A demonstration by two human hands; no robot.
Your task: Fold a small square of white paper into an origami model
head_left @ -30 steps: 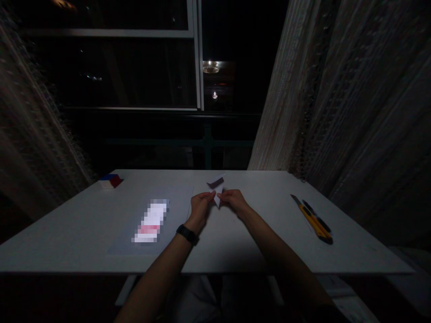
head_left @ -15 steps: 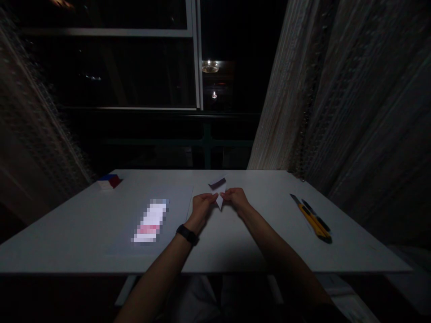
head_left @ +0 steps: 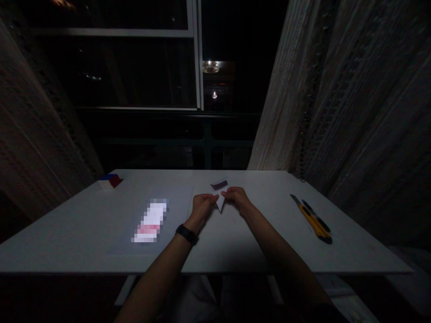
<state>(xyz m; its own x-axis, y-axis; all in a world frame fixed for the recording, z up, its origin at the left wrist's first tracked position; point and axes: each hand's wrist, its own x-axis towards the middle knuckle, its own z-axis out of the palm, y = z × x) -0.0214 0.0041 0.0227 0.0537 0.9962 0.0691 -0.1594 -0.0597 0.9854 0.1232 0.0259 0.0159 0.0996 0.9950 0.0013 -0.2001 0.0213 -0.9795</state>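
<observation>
Head view shows a dim room and a white table [head_left: 77, 233], with two bare forearms reaching over it from the near edge. Near the middle of the table's far half, the left hand [head_left: 204, 207] and the right hand [head_left: 238, 198] come almost together, each pinching a small folded paper [head_left: 220, 204] between thumb and fingers, one on either side. Its white pointed tip hangs down toward the person between the two hands, and a shaded flap [head_left: 219, 185] stands out beyond the fingertips on the far side. Whether the paper touches the tabletop is hard to tell in this light. A dark wristband [head_left: 186, 234] circles the left wrist. Left of the hands lies a pale sheet [head_left: 179, 211], with a bright oblong [head_left: 150, 222] on it, blurred into blocks. Near the table's far left corner sits a cube [head_left: 110, 181] with blue, red and white faces. Well to the right, a yellow utility knife [head_left: 313, 220] lies with its blade pointing away, and a dark, slender pen-like object [head_left: 319, 217] lies just beside it. Behind the table, a window frame [head_left: 199, 58] stands between a left curtain [head_left: 33, 116] and a right curtain [head_left: 278, 103].
</observation>
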